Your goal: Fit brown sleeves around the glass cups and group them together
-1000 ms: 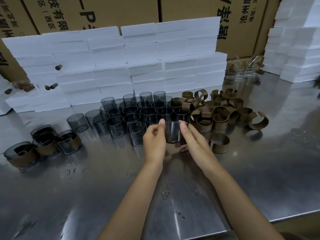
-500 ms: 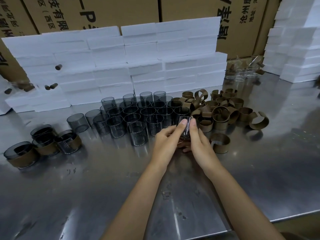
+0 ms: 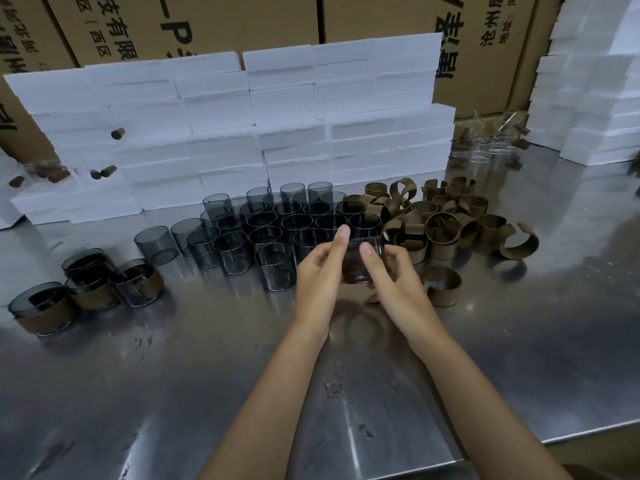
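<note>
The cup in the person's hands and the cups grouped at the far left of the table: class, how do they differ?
1. The held cup is lifted off the steel table, gripped by the left hand and right hand; the left group of cups stands on it.
2. The group's cups wear brown sleeves; whether the held cup has one is unclear.
Both are dark, see-through glass.

Glossy smoked glass cups (image 3: 270, 237); matt brown sleeves (image 3: 446, 233); reflective steel table (image 3: 519, 358).

4 sleeved cups (image 3: 90, 289), 2 hands (image 3: 320, 275)
</note>
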